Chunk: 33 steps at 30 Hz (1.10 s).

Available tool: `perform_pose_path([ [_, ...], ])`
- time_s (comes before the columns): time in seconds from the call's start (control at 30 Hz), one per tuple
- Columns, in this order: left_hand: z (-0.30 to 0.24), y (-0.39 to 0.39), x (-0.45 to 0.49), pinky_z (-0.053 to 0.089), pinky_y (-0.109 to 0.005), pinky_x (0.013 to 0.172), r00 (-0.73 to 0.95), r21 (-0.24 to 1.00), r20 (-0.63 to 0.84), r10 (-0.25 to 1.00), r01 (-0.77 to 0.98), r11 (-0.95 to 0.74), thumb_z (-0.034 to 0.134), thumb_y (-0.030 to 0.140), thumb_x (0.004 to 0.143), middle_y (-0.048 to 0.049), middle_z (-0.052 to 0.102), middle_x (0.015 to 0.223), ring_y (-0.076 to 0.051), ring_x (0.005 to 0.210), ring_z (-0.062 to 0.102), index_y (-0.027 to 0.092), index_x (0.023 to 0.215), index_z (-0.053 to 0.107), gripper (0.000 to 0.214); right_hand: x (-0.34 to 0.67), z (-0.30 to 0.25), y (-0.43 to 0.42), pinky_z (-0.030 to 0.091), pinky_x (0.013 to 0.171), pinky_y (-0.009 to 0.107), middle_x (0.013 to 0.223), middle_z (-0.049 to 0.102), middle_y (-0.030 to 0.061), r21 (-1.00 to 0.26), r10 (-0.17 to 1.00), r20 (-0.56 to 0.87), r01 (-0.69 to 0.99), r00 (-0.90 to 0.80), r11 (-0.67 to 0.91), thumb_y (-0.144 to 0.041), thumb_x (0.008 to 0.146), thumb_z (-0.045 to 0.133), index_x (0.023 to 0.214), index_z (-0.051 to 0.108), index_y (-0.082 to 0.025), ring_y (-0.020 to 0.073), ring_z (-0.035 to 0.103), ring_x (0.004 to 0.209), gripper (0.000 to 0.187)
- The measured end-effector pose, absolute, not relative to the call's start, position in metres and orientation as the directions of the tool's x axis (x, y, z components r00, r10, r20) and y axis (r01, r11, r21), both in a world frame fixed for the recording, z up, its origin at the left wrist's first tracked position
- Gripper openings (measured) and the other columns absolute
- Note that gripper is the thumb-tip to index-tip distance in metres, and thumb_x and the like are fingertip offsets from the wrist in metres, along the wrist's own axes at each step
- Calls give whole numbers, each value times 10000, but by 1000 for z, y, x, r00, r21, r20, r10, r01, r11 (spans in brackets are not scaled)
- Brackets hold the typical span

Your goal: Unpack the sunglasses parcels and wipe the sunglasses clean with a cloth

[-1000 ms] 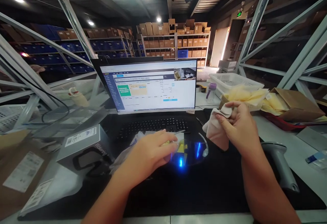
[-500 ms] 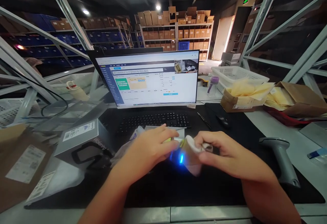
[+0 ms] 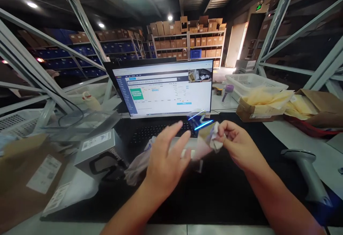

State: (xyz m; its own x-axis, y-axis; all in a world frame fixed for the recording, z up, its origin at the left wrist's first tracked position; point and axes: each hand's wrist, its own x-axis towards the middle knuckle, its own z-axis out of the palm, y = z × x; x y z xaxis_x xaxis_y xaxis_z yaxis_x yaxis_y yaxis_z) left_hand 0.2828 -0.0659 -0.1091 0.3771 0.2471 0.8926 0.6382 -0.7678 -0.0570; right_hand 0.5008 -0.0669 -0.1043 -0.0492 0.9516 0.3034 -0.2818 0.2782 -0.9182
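Observation:
A pair of dark glasses (image 3: 201, 135) with blue glints on the lenses is lifted above the black mat (image 3: 214, 192), in front of the keyboard (image 3: 158, 131). My left hand (image 3: 166, 156) reaches to the left side of the glasses with fingers stretched along them and seems to hold them. My right hand (image 3: 235, 142) is closed in a pinch on a pale cleaning cloth (image 3: 214, 140), pressed against the right side of the glasses. A crumpled clear plastic bag (image 3: 139, 161) lies just left of my left hand.
A lit monitor (image 3: 163, 88) stands behind the keyboard. A grey product box (image 3: 100, 149) and brown parcels (image 3: 24, 177) sit at left. A barcode scanner (image 3: 308, 172) rests at right. Cardboard boxes of yellow packets (image 3: 262, 102), a white basket (image 3: 254, 81) and a purple-capped bottle (image 3: 227, 92) are behind. Metal shelving surrounds the desk.
The glasses have risen from the mat to above the keyboard's front edge. My right hand brought the cloth from the right onto them, then lifted with them. My left fingers have stretched out.

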Motion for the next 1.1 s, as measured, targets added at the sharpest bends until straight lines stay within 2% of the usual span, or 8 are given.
perform_pose_path([
  [0.1, -119, -79, 293, 542, -323, 833, 317, 89, 899, 303, 543, -835, 641, 36, 847, -77, 673, 977, -197, 923, 638, 163, 1071, 617, 258, 492, -107, -56, 422, 552, 168, 683, 570, -64, -796, 956, 252, -530, 147, 292, -228, 676, 865, 712, 446, -210, 75, 517, 592, 421],
  [0.2, -131, -81, 304, 542, -373, 873, 419, 260, 762, 494, 500, -826, 581, 171, 927, -108, 678, 1082, -236, 1004, 635, 173, 1153, 602, 227, 479, -109, -60, 451, 616, 172, 713, 577, -64, -718, 973, 194, -656, 128, 230, -217, 657, 873, 712, 405, -212, 81, 539, 652, 472],
  [0.3, -141, -76, 310, 520, -428, 915, 435, 405, 654, 619, 489, -772, 553, 330, 967, -137, 656, 1167, -275, 1074, 615, 177, 1228, 577, 303, 465, -114, -69, 441, 612, 183, 688, 565, -65, -707, 981, 169, -682, 96, 188, -225, 676, 861, 701, 380, -212, 84, 507, 626, 482],
  [0.47, -147, -75, 309, 423, -287, 653, 412, 617, 527, 743, 416, -668, 408, 306, 1027, -38, 650, 754, -176, 698, 593, 195, 818, 607, 309, 455, -121, -75, 383, 529, 195, 627, 554, -50, -770, 980, 193, -610, 58, 187, -307, 682, 859, 660, 362, -216, 98, 470, 570, 506],
  [0.73, -141, -73, 303, 322, -232, 542, 279, 672, 609, 743, 316, -669, 441, 307, 1010, 17, 483, 606, -120, 560, 431, 190, 662, 466, 368, 451, -129, -84, 323, 486, 214, 543, 434, -59, -849, 872, 458, -207, 172, 487, -279, 703, 829, 567, 390, -215, 91, 372, 506, 464],
  [0.87, -136, -73, 296, 334, -231, 535, 257, 669, 608, 751, 344, -659, 469, 332, 1004, 12, 505, 607, -121, 559, 444, 186, 650, 493, 383, 452, -127, -86, 317, 496, 222, 541, 445, -43, -812, 819, 566, -107, 94, 574, -346, 740, 827, 533, 389, -203, 98, 390, 513, 505],
  [0.97, -130, -76, 293, 334, -231, 533, 309, 621, 641, 703, 329, -711, 484, 325, 1004, 19, 531, 588, -115, 541, 461, 190, 653, 555, 383, 464, -122, -82, 295, 500, 219, 555, 444, -40, -811, 813, 577, -169, -79, 560, -380, 734, 840, 524, 364, -193, 90, 379, 525, 552],
  [1.1, -123, -81, 291, 362, -240, 561, 396, 584, 653, 645, 279, -762, 431, 361, 1026, 12, 568, 578, -119, 548, 519, 196, 627, 562, 451, 479, -116, -79, 253, 469, 208, 536, 369, -68, -849, 876, 439, -412, -201, 331, -397, 670, 884, 554, 295, -208, 69, 292, 491, 629],
])
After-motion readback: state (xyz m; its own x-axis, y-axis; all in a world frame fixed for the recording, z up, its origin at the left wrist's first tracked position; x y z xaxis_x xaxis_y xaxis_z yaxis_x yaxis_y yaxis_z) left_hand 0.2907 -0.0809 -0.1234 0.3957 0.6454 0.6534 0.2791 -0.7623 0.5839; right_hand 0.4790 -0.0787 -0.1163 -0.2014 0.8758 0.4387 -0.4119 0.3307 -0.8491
